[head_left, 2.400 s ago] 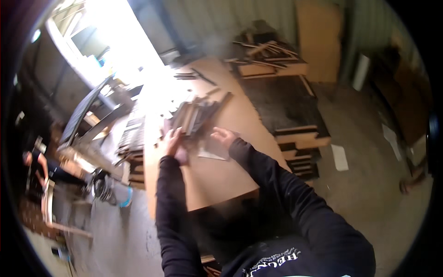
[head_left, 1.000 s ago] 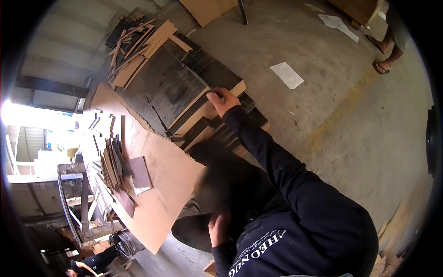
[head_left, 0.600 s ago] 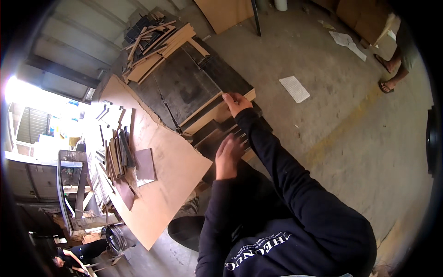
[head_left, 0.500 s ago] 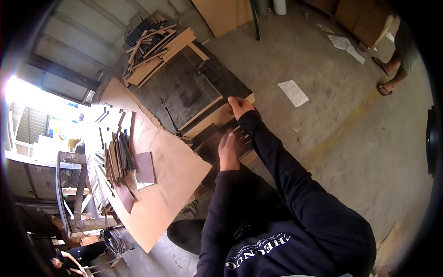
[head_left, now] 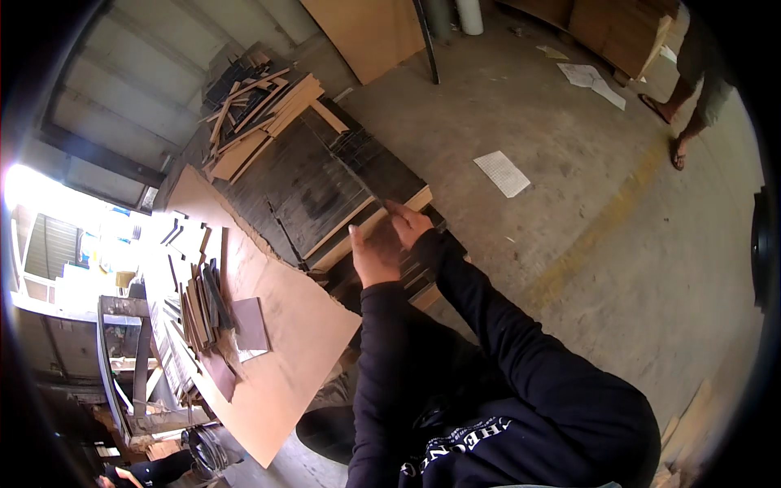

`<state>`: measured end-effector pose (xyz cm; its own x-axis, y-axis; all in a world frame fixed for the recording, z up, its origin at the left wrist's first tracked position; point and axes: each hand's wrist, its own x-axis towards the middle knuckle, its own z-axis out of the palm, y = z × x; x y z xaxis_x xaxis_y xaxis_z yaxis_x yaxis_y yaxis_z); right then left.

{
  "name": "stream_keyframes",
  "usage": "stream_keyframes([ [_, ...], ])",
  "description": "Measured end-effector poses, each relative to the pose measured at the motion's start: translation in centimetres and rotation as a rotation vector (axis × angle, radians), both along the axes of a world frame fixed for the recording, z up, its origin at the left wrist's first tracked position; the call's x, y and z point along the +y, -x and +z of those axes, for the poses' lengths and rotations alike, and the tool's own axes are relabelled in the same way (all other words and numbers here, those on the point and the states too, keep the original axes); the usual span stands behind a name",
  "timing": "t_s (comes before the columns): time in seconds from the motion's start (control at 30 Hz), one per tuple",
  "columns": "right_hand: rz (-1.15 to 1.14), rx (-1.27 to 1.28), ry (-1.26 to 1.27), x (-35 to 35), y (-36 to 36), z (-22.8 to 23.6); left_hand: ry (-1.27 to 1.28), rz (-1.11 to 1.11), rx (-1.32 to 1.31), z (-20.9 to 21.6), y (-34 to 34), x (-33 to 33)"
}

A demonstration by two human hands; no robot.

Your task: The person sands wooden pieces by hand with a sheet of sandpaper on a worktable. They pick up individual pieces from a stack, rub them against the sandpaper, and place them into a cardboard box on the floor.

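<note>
On the far left, dark strips (head_left: 203, 301) are lying on the brown board table (head_left: 277, 382). You are reaching both hands to the stack of dark boards (head_left: 325, 191) beside it. Your left hand (head_left: 373, 259) is resting open, fingers together, at the pale edge of the top board (head_left: 370, 228). Your right hand (head_left: 409, 228) is curling over that edge; how firmly, I cannot tell. You are seemingly starting to lift it, which calls for a secure two-handed hold. It is looking flat, thin, dark-faced.
</note>
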<state>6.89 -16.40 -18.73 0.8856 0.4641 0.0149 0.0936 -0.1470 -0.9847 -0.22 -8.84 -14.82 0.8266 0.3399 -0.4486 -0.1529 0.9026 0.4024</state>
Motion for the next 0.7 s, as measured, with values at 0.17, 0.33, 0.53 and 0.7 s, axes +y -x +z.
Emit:
stream_keyframes([
  [0.17,0.018,-0.018,0.024,-0.1,0.8,-0.3,0.005,-0.029,-0.013,-1.0,-0.2,1.0],
  [0.33,0.082,0.008,-0.047,0.1,1.9,0.2,-0.045,-0.02,-0.071,-0.7,-0.4,1.2],
  [0.53,0.011,-0.093,-0.195,-0.2,3.5,-0.5,-0.065,0.058,-0.03,-0.5,-0.3,0.6],
  [0.7,-0.031,0.015,-0.443,-2.1,4.2,-0.2,-0.083,0.175,0.049,-0.9,0.0,-1.7],
])
